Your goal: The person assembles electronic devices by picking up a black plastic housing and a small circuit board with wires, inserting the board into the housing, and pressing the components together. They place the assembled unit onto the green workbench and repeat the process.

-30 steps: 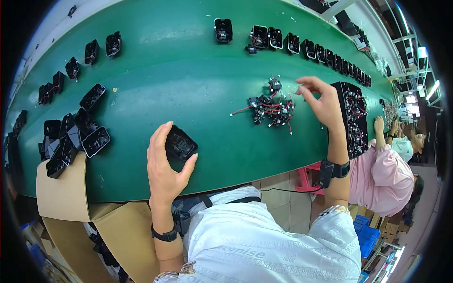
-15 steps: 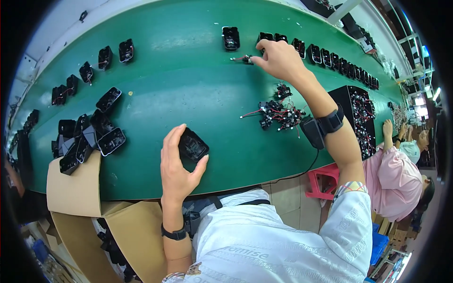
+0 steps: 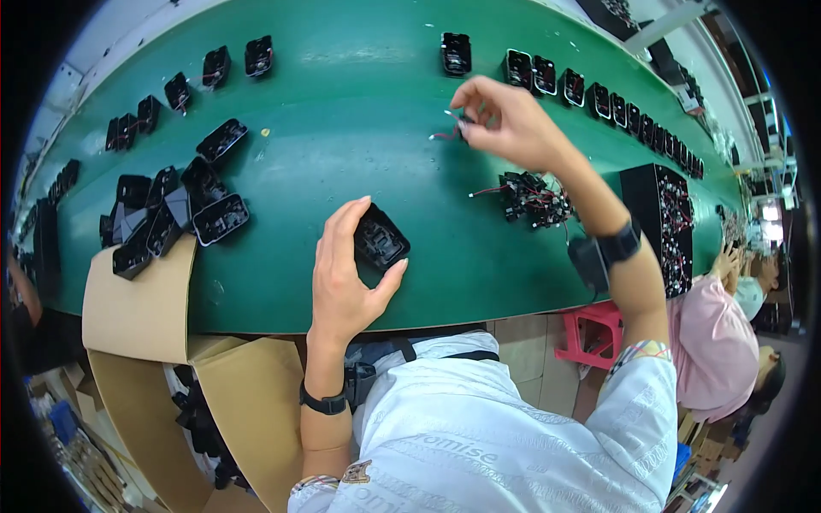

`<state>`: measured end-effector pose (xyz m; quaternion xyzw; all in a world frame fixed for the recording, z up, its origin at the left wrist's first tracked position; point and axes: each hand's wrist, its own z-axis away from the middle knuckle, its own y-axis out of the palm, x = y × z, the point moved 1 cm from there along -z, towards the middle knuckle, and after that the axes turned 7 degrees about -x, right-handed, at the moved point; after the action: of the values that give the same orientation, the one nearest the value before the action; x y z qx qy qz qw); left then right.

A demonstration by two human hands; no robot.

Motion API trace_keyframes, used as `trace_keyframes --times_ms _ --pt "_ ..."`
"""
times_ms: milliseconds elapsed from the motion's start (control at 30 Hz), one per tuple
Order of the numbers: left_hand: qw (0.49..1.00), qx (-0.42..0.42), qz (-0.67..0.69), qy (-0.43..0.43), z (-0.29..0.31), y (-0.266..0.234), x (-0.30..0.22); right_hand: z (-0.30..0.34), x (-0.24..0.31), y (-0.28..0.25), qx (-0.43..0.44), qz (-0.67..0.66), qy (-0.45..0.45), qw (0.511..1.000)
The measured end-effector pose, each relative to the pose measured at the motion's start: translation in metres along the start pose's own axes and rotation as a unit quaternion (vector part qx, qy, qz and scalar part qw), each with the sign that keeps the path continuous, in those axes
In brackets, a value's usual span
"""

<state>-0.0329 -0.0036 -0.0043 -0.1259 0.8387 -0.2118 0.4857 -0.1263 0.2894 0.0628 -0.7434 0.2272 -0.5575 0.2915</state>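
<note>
left hand [image 3: 345, 278] grasping open black rectangular plastic housing [image 3: 381, 238] on green table [image 3: 342, 154]; no red wires visible inside. right hand [image 3: 511, 124], housing's 1 o'clock, pinching small black red-wired part [image 3: 463, 129]. looks done: row of wired black housings [image 3: 600, 101], 2 o'clock. remaining, likely: this one, bare-looking black housing heap [image 3: 221, 220] at 9, red-wired parts pile [image 3: 537, 200], right hand's 5.

right hand [image 3: 513, 126]: formerly right of the wired heap [image 3: 537, 200], then out at the far row of housings [image 3: 574, 87]; now drawn back toward the table's middle; small wired part [image 3: 465, 119]: formerly lying before that row, now pinched in the fingertips, leads jutting left
</note>
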Motion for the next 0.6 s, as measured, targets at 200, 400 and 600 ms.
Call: trace_keyframes --times_ms 200,400,600 --pt "1.000 -0.005 0.012 0.007 -0.001 0.000 -0.001 0.050 0.032 0.028 0.096 -0.006 0.040 0.995" --pt "1.000 -0.003 0.012 0.009 -0.001 0.001 0.002 0.069 0.028 0.048 0.046 -0.245 0.174 0.953" --pt "1.000 -0.004 0.013 0.003 -0.001 0.001 -0.002 0.072 0.025 0.059 0.062 -0.354 0.205 0.910"
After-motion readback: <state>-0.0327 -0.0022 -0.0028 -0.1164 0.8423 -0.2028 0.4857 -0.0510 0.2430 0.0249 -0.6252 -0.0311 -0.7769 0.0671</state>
